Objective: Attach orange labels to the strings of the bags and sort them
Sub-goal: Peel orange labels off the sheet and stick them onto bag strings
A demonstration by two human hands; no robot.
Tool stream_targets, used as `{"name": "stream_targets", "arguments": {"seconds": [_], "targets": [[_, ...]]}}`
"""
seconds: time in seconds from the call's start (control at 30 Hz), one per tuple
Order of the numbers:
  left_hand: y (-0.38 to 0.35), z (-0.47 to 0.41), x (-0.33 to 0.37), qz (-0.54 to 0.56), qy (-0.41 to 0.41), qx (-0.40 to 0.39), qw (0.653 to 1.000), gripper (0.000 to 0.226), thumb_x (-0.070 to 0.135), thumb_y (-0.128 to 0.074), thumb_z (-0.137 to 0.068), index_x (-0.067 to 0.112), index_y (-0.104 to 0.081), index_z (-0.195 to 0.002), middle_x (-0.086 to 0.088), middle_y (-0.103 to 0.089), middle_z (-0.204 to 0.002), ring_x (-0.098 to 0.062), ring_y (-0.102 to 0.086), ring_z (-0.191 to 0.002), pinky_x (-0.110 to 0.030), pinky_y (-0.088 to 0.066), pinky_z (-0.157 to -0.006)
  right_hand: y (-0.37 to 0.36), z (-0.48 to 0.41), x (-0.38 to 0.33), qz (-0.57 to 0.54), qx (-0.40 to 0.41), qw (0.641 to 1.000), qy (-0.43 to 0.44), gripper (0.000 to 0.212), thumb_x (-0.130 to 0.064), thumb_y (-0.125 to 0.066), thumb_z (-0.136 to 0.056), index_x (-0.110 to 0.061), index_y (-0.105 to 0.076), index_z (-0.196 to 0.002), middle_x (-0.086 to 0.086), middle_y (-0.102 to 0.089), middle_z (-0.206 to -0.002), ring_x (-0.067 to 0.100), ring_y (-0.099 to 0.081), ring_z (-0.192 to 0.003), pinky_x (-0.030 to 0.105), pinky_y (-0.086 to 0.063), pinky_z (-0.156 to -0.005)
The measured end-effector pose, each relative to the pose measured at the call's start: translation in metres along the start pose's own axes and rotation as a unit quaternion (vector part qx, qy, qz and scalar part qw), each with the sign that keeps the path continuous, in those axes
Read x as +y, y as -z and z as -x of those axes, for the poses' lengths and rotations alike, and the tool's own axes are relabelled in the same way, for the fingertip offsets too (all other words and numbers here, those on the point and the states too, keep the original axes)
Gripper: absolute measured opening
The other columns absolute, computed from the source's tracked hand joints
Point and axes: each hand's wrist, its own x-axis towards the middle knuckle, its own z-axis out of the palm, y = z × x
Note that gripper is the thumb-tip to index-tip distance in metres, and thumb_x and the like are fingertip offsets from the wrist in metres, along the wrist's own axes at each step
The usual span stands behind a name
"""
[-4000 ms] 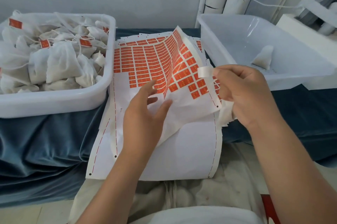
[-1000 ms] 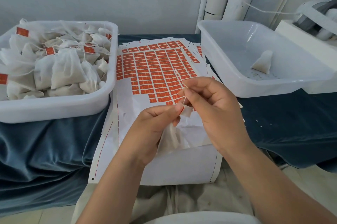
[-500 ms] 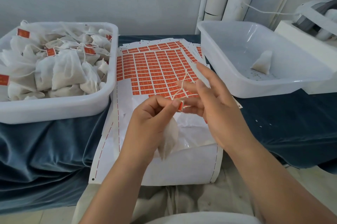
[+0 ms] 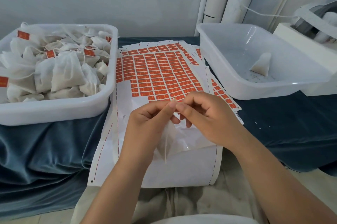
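Left hand (image 4: 149,121) and right hand (image 4: 209,121) pinch small white gauze bag's (image 4: 166,140) string. White plastic tub (image 4: 54,109) heaped with tagged bags (image 4: 60,72); one untagged bag (image 4: 261,65) seemingly remains.

Table draped in dark blue cloth (image 4: 45,151). White left tub (image 4: 54,112) sits on it, just beside stacked orange label sheets (image 4: 158,74) at centre, near edge hanging over. White right tub (image 4: 273,90) opposite.

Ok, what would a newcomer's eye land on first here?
The orange label sheet in the middle stands out, with the left hand and right hand pinching together over it, a small white bag dangling below. The left tub is heaped with bags; the right tub holds a lone bag.
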Motion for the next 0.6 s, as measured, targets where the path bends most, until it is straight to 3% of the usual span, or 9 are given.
{"name": "stream_targets", "arguments": {"seconds": [0.07, 0.17, 0.23, 0.37, 0.6], "targets": [[-0.002, 0.000, 0.000, -0.004, 0.004, 0.002, 1.000, 0.029, 0.057, -0.065, -0.082, 0.034, -0.082, -0.084, 0.003, -0.079, -0.084, -0.009, -0.075, -0.090, -0.029, -0.053, -0.086, 0.000, 0.001, 0.002, 0.004, 0.003, 1.000, 0.008, 0.022, -0.034, -0.059, -0.105, -0.019, -0.070, -0.093, -0.012, -0.071, -0.082, 0.011, -0.072, -0.077, 0.015, -0.054, -0.069], [-0.004, -0.001, -0.001, -0.037, -0.028, 0.012, 0.999, 0.027, 0.053, -0.062, -0.089, 0.034, -0.080, -0.085, 0.009, -0.078, -0.082, -0.006, -0.075, -0.083, -0.015, -0.057, -0.072, -0.003, 0.002, 0.002, 0.020, -0.001, 1.000, -0.001, 0.025, -0.037, -0.054, -0.106, -0.020, -0.069, -0.096, -0.013, -0.071, -0.083, 0.009, -0.072, -0.079, 0.014, -0.055, -0.070], [-0.005, 0.000, -0.004, -0.093, -0.075, 0.030, 0.992, 0.022, 0.043, -0.062, -0.098, 0.033, -0.077, -0.086, 0.014, -0.077, -0.080, -0.003, -0.073, -0.078, -0.007, -0.052, -0.068, -0.005, 0.002, 0.002, 0.039, -0.004, 0.999, -0.001, 0.025, -0.037, -0.052, -0.108, -0.022, -0.068, -0.096, -0.012, -0.071, -0.083, 0.010, -0.071, -0.078, 0.018, -0.057, -0.071], [-0.005, -0.001, -0.007, -0.139, -0.108, 0.031, 0.984, 0.023, 0.032, -0.058, -0.106, 0.028, -0.072, -0.089, 0.014, -0.074, -0.077, -0.001, -0.064, -0.062, -0.007, -0.045, -0.056, -0.007, 0.003, 0.001, 0.058, -0.004, 0.998, 0.006, 0.026, -0.033, -0.050, -0.110, -0.020, -0.065, -0.094, -0.008, -0.069, -0.081, 0.015, -0.068, -0.077, 0.028, -0.057, -0.073], [-0.010, -0.001, -0.016, -0.212, -0.137, 0.085, 0.964, 0.021, 0.034, -0.057, -0.105, 0.032, -0.066, -0.087, 0.022, -0.071, -0.077, -0.002, -0.066, -0.069, -0.009, -0.048, -0.059, -0.016, 0.006, -0.001, 0.092, -0.018, 0.996, 0.004, 0.020, -0.040, -0.040, -0.108, -0.029, -0.052, -0.097, -0.021, -0.059, -0.082, 0.008, -0.064, -0.081, 0.016, -0.052, -0.076]]}}
